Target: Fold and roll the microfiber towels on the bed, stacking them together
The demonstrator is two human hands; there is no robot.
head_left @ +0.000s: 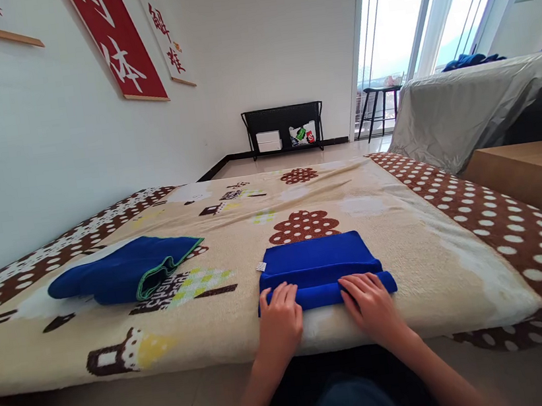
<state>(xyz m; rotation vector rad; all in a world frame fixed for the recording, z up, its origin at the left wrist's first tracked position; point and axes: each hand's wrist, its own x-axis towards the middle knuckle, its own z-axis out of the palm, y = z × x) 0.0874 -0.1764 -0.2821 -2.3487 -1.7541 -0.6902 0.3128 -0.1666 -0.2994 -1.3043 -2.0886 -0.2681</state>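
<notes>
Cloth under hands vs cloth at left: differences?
Shade: handled cloth brighter blue, left cloth darker.
Edges: left cloth green-edged; handled cloth shows a white tag.
Pose: handled cloth lies flat behind a rolled or folded near edge; left cloth is loosely folded.
Both are blue and lie on the blanket.

Your picture is bright, with daylight coming through the tall, metal-framed glass panes (390,7) at upper right, where the outdoors washes out to near white. A pale sheen lies on the crinkled silver-grey plastic sheet (466,94). Your left hand (280,315) and right hand (371,299) look reasonably crisp, their shadows soft. Below, the pale tiled floor (227,402) falls dim, and your bottom corners darken and blur. The wide lens stretches the edges, tilting the long red hanging scroll with white characters (128,45).
</notes>
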